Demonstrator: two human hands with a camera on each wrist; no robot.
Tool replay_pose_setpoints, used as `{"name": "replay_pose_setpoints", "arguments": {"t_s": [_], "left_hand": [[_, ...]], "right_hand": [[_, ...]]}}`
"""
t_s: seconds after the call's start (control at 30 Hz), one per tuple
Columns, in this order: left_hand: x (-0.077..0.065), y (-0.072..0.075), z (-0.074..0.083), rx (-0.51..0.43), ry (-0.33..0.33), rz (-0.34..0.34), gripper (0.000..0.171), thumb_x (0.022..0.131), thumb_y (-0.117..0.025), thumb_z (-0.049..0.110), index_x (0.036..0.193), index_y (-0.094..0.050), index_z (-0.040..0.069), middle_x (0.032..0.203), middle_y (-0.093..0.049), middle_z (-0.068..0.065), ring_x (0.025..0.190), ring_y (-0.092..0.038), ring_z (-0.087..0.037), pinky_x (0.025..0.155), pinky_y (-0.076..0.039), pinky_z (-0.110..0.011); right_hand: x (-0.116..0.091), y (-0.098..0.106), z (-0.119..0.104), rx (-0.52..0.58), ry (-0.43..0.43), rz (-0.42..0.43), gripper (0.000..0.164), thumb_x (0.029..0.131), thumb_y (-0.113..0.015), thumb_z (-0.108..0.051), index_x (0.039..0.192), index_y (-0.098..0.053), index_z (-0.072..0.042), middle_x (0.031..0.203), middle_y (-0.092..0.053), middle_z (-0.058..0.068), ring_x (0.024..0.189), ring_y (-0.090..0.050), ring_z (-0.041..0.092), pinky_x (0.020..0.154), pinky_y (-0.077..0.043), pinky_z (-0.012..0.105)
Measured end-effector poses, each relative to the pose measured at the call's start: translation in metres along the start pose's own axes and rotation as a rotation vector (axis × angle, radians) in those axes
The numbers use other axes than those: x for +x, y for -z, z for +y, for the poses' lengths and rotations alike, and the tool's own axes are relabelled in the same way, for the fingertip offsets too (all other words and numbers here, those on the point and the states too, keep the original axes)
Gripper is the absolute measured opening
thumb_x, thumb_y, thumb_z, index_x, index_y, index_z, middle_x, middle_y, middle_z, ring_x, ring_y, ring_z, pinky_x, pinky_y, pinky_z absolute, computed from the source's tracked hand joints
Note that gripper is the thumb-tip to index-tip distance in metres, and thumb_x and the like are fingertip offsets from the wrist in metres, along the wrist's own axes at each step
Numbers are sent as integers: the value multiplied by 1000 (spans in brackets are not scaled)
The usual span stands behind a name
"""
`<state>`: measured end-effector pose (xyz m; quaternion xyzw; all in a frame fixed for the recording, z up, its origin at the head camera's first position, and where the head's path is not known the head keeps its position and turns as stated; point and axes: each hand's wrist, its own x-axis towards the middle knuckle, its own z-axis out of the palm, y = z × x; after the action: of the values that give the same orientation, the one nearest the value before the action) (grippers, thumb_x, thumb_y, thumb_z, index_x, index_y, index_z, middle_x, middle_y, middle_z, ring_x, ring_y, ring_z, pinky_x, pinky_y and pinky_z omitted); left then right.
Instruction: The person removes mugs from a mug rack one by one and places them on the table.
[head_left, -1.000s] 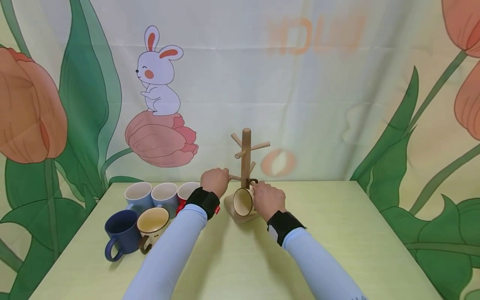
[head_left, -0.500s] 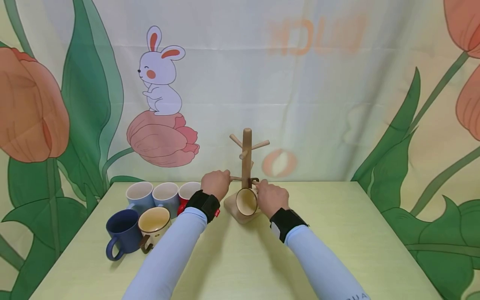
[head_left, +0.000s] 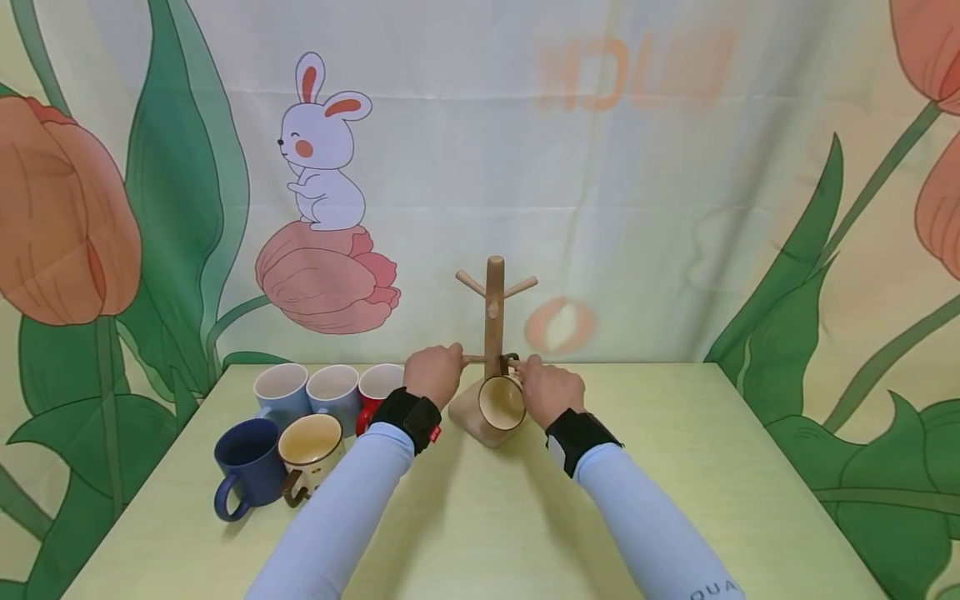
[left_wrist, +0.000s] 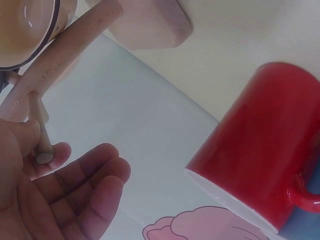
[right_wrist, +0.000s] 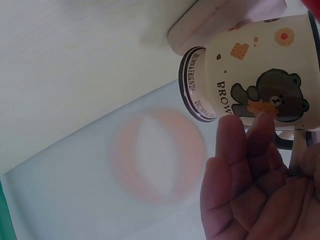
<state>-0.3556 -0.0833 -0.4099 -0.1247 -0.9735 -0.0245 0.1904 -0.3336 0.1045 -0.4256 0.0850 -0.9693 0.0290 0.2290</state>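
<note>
A wooden mug tree [head_left: 494, 325] stands at the back middle of the table. My left hand [head_left: 434, 372] pinches its lower left peg [left_wrist: 39, 120] between thumb and index finger, the other fingers loosely bent. From the lower right peg hangs a cream mug [head_left: 501, 403] by its dark handle, mouth towards me; a brown bear [right_wrist: 277, 95] is printed on its side. My right hand [head_left: 553, 390] holds that peg's end, beside the mug. In the right wrist view its fingertips [right_wrist: 231, 125] lie close to the mug wall; contact is unclear.
To the left stand two light blue mugs [head_left: 281, 400] [head_left: 334, 400], a red mug [left_wrist: 255, 140], a dark blue mug [head_left: 251, 467] and a second cream mug [head_left: 311, 454]. A printed curtain [head_left: 637, 208] hangs behind the table [head_left: 675, 483].
The mug tree has turned about its post: its upper front peg has swung to the right. The hanging mug and my right hand have shifted slightly right. My left hand keeps its peg.
</note>
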Motion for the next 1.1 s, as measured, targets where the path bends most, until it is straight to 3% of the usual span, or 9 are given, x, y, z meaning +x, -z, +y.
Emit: {"name": "replay_pose_setpoints", "arguments": {"t_s": [0.1,0.4,0.83,1.1], "left_hand": [[-2,0,0,-12,-4,12,25,100,-61,29,95,-65,5,73,-67,-14,67,-68,-31,57,-56,-43],[-8,0,2,-22,-5,39,26,99,-61,30,94,-64,4,70,-66,-13,63,-66,-29,54,-54,-41],[-11,-2,3,-29,-10,57,27,99,-62,31,92,-63,5,66,-62,-12,56,-63,-27,49,-52,-40],[-12,1,2,-44,45,-24,27,100,-61,31,96,-61,4,71,-65,-12,63,-66,-30,53,-53,-43]], "right_hand": [[1,0,2,10,-4,-10,37,104,-52,-34,80,-50,-7,49,-44,4,47,-58,28,42,-44,38],[2,-3,6,13,37,67,36,103,-54,-31,78,-48,-6,46,-40,3,44,-57,29,40,-43,40],[7,-7,13,45,24,-22,34,105,-49,-32,85,-51,-4,50,-44,7,50,-61,32,43,-46,44],[9,-8,17,99,-2,-71,35,105,-47,-35,87,-53,-6,53,-46,6,52,-60,30,45,-47,43]]}}
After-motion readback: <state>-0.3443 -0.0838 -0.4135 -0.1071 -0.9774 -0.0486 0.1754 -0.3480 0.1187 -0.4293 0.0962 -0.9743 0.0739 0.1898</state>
